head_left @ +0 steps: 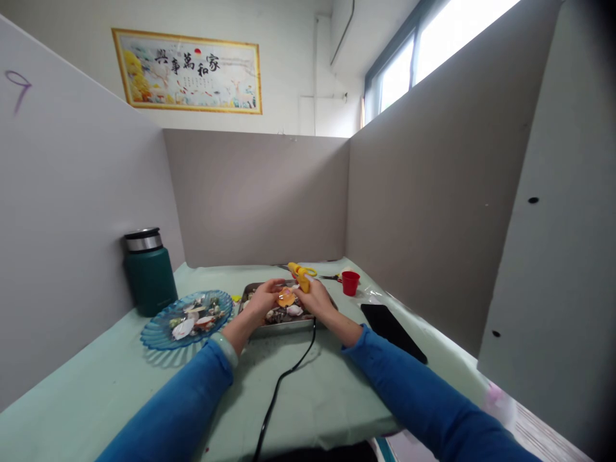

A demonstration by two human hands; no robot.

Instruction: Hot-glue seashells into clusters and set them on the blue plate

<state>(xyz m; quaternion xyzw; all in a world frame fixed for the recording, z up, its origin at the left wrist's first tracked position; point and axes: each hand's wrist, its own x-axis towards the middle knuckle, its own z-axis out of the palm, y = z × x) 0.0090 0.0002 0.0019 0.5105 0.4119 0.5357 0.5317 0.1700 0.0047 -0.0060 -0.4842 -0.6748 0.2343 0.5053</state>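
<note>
A metal tray (283, 328) with shells and stones stands in the middle of the table. Above it my left hand (265, 299) has its fingers closed on the edge of an orange shell (287, 296). My right hand (315, 298) is wrapped round the handle of a yellow glue gun (302, 276), just right of the orange shell. The gun's body points to the left, over the far side of the tray. From below my right hand a black cord (283, 374) runs to the table's near edge. White shells (294, 310) lie in the tray.
On the left are a blue glass plate (154, 335) of shells and a green bottle (151, 276). A red cup (350, 283), scissors (331, 277) and a black phone (393, 332) lie to the right. Grey partitions (260, 199) enclose the table on three sides.
</note>
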